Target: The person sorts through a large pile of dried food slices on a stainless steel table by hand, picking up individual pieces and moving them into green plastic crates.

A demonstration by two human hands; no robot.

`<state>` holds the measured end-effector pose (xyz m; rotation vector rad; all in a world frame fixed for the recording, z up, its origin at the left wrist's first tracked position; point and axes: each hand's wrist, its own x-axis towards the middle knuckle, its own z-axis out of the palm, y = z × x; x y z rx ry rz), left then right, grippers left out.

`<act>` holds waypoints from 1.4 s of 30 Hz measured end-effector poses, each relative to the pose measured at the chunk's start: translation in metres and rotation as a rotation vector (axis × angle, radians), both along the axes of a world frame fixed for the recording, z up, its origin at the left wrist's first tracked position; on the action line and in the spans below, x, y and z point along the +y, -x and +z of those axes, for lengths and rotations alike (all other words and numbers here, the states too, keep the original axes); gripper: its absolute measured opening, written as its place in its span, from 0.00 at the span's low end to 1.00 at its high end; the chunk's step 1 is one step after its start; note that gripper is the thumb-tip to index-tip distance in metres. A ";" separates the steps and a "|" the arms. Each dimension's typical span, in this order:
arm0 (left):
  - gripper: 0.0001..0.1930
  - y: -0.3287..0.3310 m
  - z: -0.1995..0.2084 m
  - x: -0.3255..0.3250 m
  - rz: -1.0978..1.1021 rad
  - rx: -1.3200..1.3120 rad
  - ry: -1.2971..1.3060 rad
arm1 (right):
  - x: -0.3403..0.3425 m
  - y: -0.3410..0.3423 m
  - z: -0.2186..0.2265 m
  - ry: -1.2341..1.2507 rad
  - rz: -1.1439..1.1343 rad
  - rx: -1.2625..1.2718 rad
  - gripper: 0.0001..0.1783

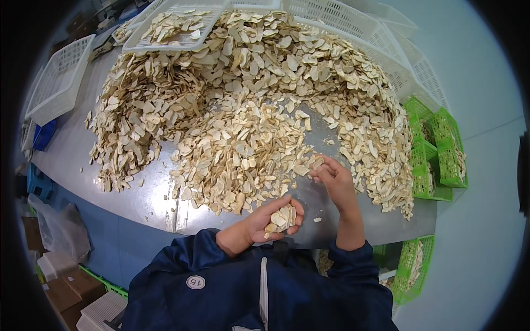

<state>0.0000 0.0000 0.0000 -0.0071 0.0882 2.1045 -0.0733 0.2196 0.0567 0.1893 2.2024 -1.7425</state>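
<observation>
Thin, pale cream dried slices lie heaped on a steel table [99, 165], in a wide arc-shaped pile [276, 60] with a smaller mound [232, 154] in front of it. Close to the table's near edge, my left hand [268, 220] is turned palm up, its fingers curled round a handful of dried slices [282, 219]. My right hand [334, 179] is at the right edge of the smaller mound, thumb and fingers pinched on a dried slice [316, 162]. My fingers cover part of that slice.
White plastic baskets [381, 41] line the far side, and a white tray [165, 47] with slices rests at the back left. Another white basket [61, 83] stands at the left. Green baskets [447, 143] sit at the right, another [414, 270] below. Cardboard boxes [69, 292] stand lower left.
</observation>
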 end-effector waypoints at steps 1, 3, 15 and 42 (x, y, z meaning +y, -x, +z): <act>0.26 0.000 0.001 0.000 0.003 -0.009 0.004 | -0.001 0.000 0.003 0.035 0.007 -0.006 0.28; 0.25 0.001 0.002 0.003 0.011 -0.020 -0.001 | -0.004 0.000 0.011 0.061 0.018 -0.013 0.28; 0.23 -0.006 -0.004 0.005 0.060 0.094 0.087 | -0.028 0.006 0.002 -0.625 0.333 0.551 0.16; 0.36 0.000 -0.005 0.014 0.939 0.990 -0.012 | -0.043 -0.008 0.008 -0.331 0.145 0.418 0.19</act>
